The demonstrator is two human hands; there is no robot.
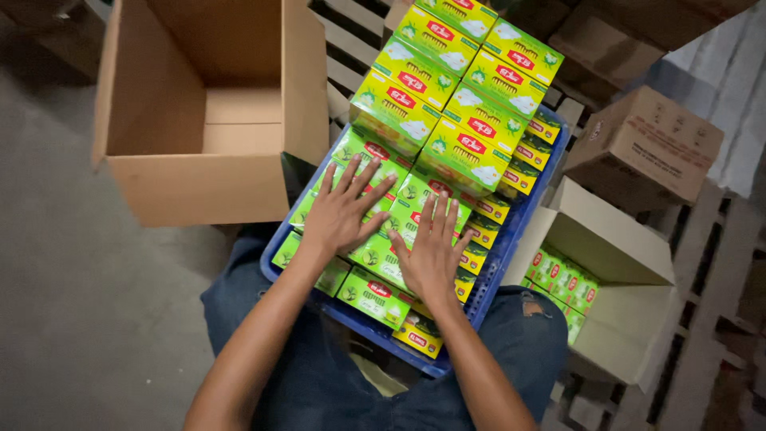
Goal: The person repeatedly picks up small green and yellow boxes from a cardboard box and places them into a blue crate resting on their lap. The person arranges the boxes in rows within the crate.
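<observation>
Left hand [341, 211] and right hand [433, 254] lie open, fingers spread flat on glossy green-and-yellow rectangular cartons [383, 297] in a blue perforated plastic crate [511, 239].

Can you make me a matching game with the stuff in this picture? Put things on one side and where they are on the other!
Things:
1. big open cardboard box
2. blue crate
3. left hand
4. closed brown carton

Places:
A. far right, on the wooden slats
B. flat on the green boxes, fingers spread
C. empty, upper left
D. on the person's lap, full of green boxes

Pairs: 1-C, 2-D, 3-B, 4-A
</observation>
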